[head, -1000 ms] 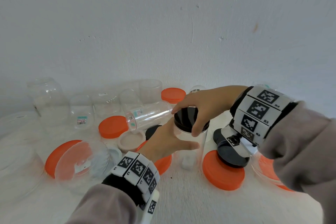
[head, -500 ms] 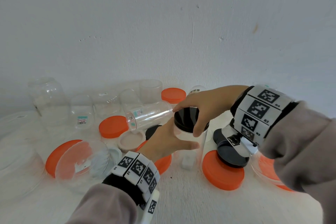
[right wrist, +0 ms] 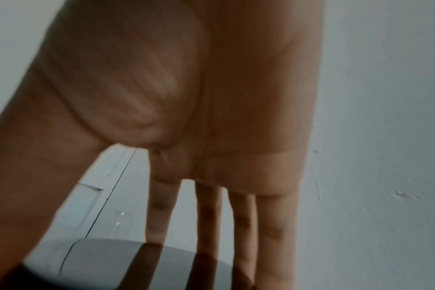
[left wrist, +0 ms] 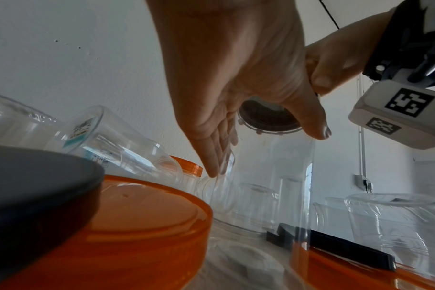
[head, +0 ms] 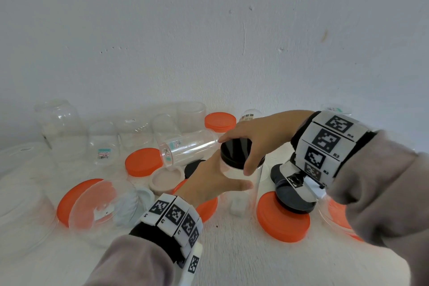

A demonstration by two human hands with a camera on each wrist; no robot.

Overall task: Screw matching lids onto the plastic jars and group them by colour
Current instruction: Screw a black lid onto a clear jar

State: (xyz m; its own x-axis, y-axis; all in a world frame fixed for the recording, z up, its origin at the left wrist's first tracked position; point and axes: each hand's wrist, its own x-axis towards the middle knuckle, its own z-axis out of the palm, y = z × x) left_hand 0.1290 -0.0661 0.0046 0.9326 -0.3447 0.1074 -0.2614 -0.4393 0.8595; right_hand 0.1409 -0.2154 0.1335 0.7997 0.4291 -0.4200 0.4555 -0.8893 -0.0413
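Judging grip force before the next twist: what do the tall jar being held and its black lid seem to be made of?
The tall clear cylindrical jar looks like thin, glossy transparent plastic: the things behind it show through its wall, with bright reflections. The round black lid looks like opaque, smooth moulded plastic with a slight sheen, though metal cannot be ruled out by look alone.

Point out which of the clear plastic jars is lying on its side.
The clear plastic jar with the teal label, tipped on its side just left of the black lid, mouth toward the camera. The other jars stand upright or upside down.
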